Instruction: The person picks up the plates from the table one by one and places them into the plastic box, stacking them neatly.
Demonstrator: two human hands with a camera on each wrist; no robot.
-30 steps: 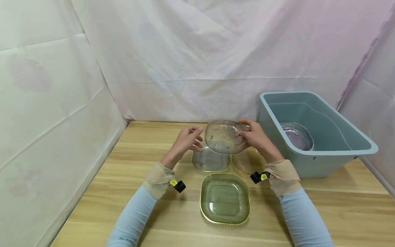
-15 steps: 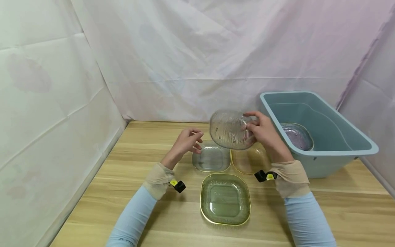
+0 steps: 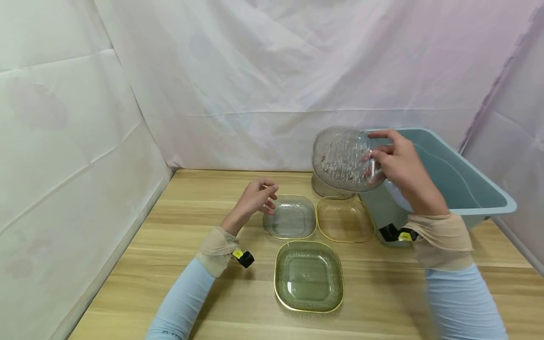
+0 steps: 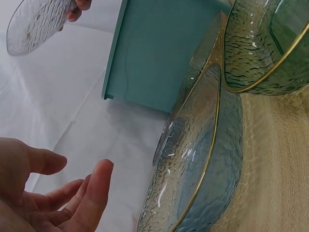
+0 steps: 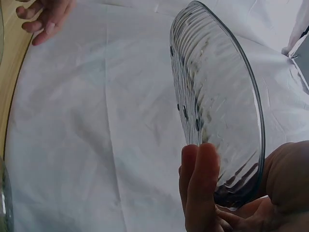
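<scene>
head view: we've got the clear ribbed plate up in the air, tilted on edge, just at the near-left corner of the teal bin. our right hand pinches its rim, fingers curled over one face w/ thumb behind. left hand hangs relaxed & holds nothing, just left of the grey-blue dish.

progress, as we judge it: this plate is lifted but not yet inside the bin. three gold-rimmed dishes sit on the table left of the bin: grey-blue one, amber dish just beside the bin wall, green dish nearer us. another glass piece sits behind the amber one, mostly hidden.

room: bin mouth is wide open, but its rim is right under the plate's edge, so clearance there looks tight. cloth wall close behind; lots of bare table left of the bin.
</scene>
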